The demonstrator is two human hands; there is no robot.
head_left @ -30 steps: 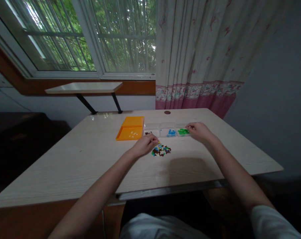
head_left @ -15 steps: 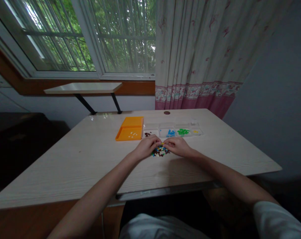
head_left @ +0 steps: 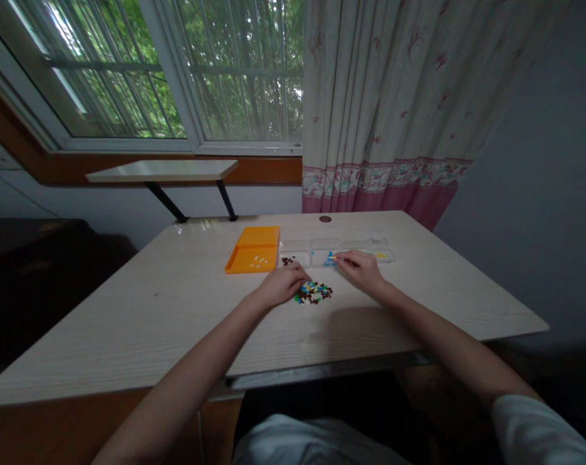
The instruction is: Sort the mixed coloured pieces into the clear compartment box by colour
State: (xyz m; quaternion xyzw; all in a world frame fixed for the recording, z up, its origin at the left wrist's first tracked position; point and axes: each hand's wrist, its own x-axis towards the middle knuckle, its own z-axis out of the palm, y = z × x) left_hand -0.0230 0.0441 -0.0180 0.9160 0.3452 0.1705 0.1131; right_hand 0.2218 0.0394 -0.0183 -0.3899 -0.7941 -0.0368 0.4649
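A mixed pile of small brown, blue, green, yellow and pale pieces (head_left: 314, 292) lies on the table. At its left edge rests my left hand (head_left: 285, 283), fingers curled together; whatever they hold is hidden. My right hand (head_left: 363, 268) is over the clear compartment trays, thumb and forefinger pinching a small yellow piece (head_left: 336, 258). Just beneath that piece are the blue pieces (head_left: 329, 261) in one compartment. Brown pieces (head_left: 288, 260) sit in the compartment to the left, and yellow pieces (head_left: 381, 255) in the rightmost one. My right hand covers the compartment between blue and yellow.
An open orange case (head_left: 252, 236) with several white pieces (head_left: 259, 261) stands left of the trays. A raised shelf (head_left: 161, 170) on black legs is at the table's back left. A round brown disc (head_left: 325, 219) lies near the back edge, below the curtain (head_left: 380, 116).
My right hand has moved from the pile up and to the right over the trays, carrying the yellow piece. It now hides the green pieces. My left hand has barely shifted.
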